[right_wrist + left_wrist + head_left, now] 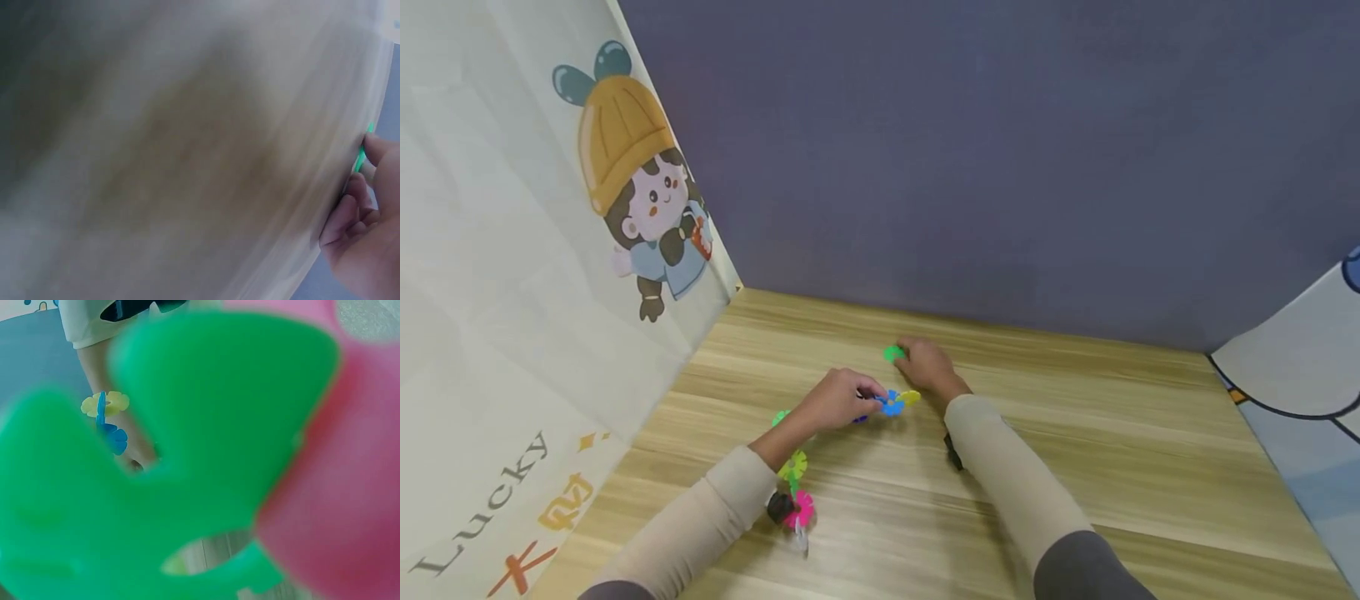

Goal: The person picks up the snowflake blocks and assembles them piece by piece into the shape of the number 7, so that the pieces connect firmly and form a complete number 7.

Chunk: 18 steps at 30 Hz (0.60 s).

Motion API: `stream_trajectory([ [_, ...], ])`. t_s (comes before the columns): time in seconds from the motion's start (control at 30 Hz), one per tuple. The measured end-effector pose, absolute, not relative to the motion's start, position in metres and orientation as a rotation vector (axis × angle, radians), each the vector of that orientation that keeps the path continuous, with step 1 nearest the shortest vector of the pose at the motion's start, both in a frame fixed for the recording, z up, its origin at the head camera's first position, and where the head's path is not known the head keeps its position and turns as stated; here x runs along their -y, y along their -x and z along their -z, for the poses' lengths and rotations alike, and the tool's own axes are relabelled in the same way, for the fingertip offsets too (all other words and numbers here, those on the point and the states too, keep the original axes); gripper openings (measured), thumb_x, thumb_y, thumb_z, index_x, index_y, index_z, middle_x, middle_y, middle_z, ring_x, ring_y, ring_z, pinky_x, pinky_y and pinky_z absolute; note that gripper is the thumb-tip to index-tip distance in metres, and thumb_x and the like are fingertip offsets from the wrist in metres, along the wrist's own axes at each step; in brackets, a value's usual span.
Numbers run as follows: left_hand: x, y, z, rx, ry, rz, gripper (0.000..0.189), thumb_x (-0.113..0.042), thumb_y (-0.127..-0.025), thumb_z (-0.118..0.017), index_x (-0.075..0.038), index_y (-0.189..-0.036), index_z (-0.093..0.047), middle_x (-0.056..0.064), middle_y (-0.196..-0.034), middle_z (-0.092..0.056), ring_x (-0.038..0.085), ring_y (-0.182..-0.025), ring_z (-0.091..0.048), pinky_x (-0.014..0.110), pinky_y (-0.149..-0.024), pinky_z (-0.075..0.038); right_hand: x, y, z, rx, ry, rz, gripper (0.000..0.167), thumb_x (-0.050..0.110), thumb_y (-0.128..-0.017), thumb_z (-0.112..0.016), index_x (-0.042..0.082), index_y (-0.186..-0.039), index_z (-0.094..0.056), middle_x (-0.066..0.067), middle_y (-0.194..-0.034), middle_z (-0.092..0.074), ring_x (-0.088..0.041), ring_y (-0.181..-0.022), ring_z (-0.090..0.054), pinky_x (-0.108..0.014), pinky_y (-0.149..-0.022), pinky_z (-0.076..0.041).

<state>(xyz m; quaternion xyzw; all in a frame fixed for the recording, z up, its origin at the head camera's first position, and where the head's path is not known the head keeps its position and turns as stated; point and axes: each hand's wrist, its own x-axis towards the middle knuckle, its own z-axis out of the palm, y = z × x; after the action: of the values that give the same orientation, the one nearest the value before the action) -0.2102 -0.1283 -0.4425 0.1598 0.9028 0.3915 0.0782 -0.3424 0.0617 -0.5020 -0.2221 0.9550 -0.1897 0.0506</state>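
Note:
My left hand point(837, 402) pinches a chain of interlocking flower-shaped plastic discs near its blue disc point(892, 403). A yellow disc point(911, 397) is slotted onto the blue one at the chain's end. From under the left wrist the chain runs toward me, through a yellow-green disc point(793, 464) to a pink disc point(802, 508) and a whitish disc point(801, 538). In the left wrist view, a blurred green disc point(206, 425) and a pink disc point(350, 481) hide most of the scene. Farther back, my right hand point(929, 367) pinches a separate green disc point(892, 353) between thumb and finger, close over the table.
The wood-grain table point(1120, 450) meets a dark blue-grey panel point(1000, 167) at the back. On the left stands a white printed sheet point(497, 250) with a cartoon figure; another printed sheet point(1292, 367) borders the right. Dark wrist devices sit under both forearms.

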Motion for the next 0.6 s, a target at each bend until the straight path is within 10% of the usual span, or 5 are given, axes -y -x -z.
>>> stream_trajectory([
  [0.23,0.122,0.214,0.443,-2.718,-0.480,-1.181,0.011,-0.015,-0.091,-0.074,-0.018,-0.100,-0.080,-0.008,-0.085,-0.076,0.003,-0.068,-0.061,0.022,-0.068,-0.051,-0.069,0.348,0.499,-2.879,0.610,0.631,0.042,0.029,-0.098,-0.067,0.006,-0.131,-0.061,-0.011,-0.127,-0.066,-0.027,-0.114,-0.064,-0.046,-0.097,-0.054],
  [0.6,0.113,0.218,0.446,-2.717,-0.486,-1.188,0.010,-0.015,-0.092,-0.073,-0.019,-0.099,-0.080,-0.007,-0.087,-0.075,0.004,-0.074,-0.062,0.024,-0.070,-0.053,-0.099,0.342,0.492,-2.803,0.754,0.846,0.015,0.019,-0.097,-0.066,0.007,-0.097,-0.057,-0.001,-0.078,-0.052,-0.014,-0.069,-0.048,-0.027,-0.064,-0.040],
])
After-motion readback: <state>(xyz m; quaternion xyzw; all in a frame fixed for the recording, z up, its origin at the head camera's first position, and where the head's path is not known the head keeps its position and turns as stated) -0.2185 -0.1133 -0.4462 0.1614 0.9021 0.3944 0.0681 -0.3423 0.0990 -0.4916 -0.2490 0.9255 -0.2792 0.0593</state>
